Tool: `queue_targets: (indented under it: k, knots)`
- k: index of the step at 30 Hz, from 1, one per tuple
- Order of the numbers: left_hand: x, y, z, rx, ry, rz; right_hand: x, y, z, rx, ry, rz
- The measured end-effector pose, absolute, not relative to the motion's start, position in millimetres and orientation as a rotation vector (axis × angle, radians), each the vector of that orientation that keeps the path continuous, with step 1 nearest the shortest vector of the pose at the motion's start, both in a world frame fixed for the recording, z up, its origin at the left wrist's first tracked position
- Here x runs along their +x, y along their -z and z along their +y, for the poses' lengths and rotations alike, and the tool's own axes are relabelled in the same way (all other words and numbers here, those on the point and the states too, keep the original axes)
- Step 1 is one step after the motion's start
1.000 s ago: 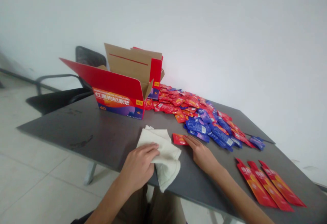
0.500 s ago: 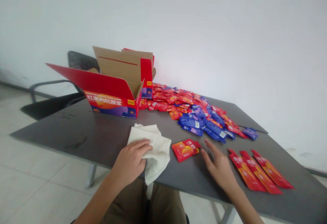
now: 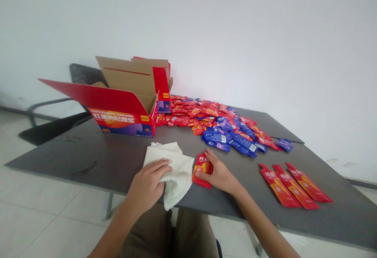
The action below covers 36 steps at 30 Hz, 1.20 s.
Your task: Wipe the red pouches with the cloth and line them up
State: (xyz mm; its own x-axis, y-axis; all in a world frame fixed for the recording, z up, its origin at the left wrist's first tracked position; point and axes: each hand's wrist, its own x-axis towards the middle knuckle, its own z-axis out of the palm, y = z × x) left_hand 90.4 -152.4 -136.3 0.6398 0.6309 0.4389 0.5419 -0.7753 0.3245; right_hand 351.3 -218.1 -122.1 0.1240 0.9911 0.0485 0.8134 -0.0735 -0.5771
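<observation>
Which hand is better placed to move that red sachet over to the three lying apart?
Probably the right hand: it rests on the red sachet and is nearer the three red sachets, while the left hand lies on a white cloth.

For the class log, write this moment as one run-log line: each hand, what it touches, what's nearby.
left hand: on white cloth | right hand: on red sachet | nearby: three red sachets, open red carton
</observation>
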Motion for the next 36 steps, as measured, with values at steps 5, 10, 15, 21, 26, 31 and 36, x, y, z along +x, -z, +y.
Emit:
queue_targets:
  k: [5,10,15,21,26,31,36]
  knots:
    - [90,135,-152,2.677,-0.820,0.949,366,113,-213,-1.707,-0.707,-1.853]
    - [87,130,-152,2.705,-0.737,0.937,364,113,-232,-1.703,-0.654,-1.836]
    - [82,118,-142,2.822,-0.582,0.767,352,120,-263,-1.801,-0.607,-1.823]
    - [97,111,-128,2.897,-0.494,0.774,346,121,-268,-1.782,-0.528,-1.806]
    - [105,106,-128,2.878,-0.468,0.966,341,120,-268,-1.811,-0.487,-1.807]
    - [116,76,-133,2.787,-0.718,1.134,338,121,-270,-1.820,-0.491,-1.798]
    - [164,66,-151,2.866,-0.674,0.809,334,124,-270,-1.719,-0.375,-1.785]
